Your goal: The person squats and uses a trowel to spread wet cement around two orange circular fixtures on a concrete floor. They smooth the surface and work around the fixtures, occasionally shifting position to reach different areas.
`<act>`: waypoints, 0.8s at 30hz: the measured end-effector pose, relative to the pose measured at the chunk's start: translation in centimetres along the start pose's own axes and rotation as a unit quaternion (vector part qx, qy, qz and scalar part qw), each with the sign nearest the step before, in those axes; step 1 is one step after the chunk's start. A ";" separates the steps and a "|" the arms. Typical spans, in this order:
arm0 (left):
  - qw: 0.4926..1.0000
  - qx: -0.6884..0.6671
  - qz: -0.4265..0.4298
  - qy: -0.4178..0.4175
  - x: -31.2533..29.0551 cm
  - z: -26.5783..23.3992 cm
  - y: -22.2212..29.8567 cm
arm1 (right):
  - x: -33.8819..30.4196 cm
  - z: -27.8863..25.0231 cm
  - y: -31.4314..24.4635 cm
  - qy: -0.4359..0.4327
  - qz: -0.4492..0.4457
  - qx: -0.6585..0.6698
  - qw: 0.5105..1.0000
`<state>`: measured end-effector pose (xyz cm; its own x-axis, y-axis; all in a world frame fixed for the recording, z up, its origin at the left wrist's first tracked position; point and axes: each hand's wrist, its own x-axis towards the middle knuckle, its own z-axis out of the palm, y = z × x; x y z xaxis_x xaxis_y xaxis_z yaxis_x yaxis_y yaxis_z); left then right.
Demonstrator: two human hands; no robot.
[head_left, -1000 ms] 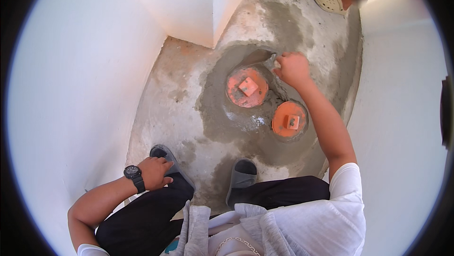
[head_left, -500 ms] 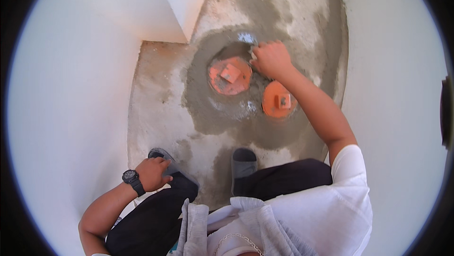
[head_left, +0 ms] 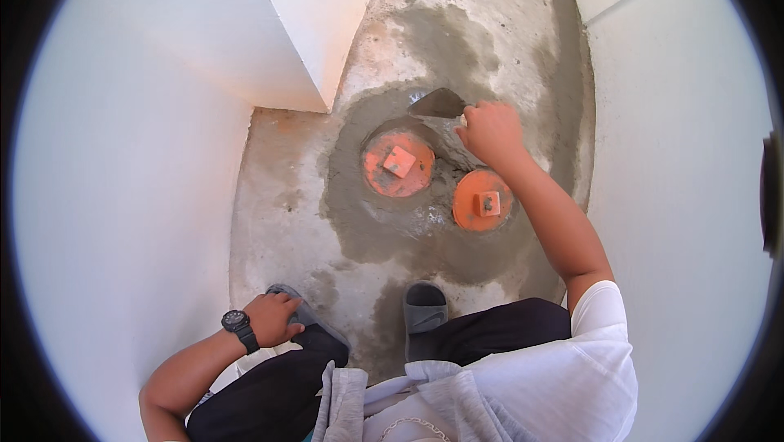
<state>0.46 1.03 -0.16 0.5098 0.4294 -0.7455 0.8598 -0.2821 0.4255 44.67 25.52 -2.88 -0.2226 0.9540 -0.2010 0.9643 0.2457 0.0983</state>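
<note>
Trowel [head_left: 438, 104] gripped in the right hand [head_left: 493, 130] just beyond the left orange cap [head_left: 398, 163], 1 other cap [head_left: 482, 199] set to its right in grey mortar [head_left: 359, 226], left hand [head_left: 274, 318] held loosely spread, well nearer than the left orange cap

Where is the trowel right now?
In the head view, upper middle, the trowel is in the person's right hand, just beyond the left orange cap.
</note>
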 end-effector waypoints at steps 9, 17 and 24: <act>1.000 0.001 0.002 -0.008 0.3 0.1 0.6 | -0.6 3.7 -3.4 0.043 -0.093 0.020 0.995; 1.000 0.009 0.012 -0.013 0.0 1.3 0.0 | -1.3 4.5 -2.9 0.047 -0.050 0.032 0.997; 0.999 0.023 0.015 -0.019 0.7 0.5 0.1 | -2.1 3.9 -2.0 0.034 -0.016 0.005 0.999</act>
<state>0.90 0.83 -0.91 0.5338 0.3873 -0.7517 0.8411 -0.3348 0.4248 43.78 22.33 -6.43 -0.2614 0.9555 -0.1363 0.9581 0.2740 0.0830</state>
